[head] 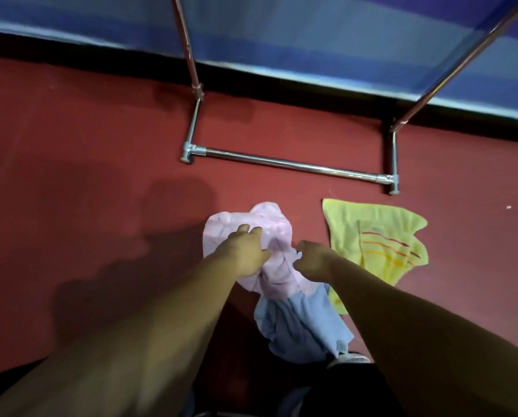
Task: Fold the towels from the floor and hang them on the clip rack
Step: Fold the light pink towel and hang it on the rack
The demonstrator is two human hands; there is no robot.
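A crumpled pink towel lies on the red floor, over a light blue towel that spreads toward me. My left hand lies on the pink towel with its fingers curled into the cloth. My right hand pinches the pink towel's right edge. A yellow towel with red and orange stripes lies flat to the right, apart from both hands. The metal rack's base bar stands just beyond the towels; its clips are out of view.
Two chrome rack uprights rise at left and right toward a blue wall with a black skirting. My shoe tip shows below the blue towel. Bare red floor stretches to the left.
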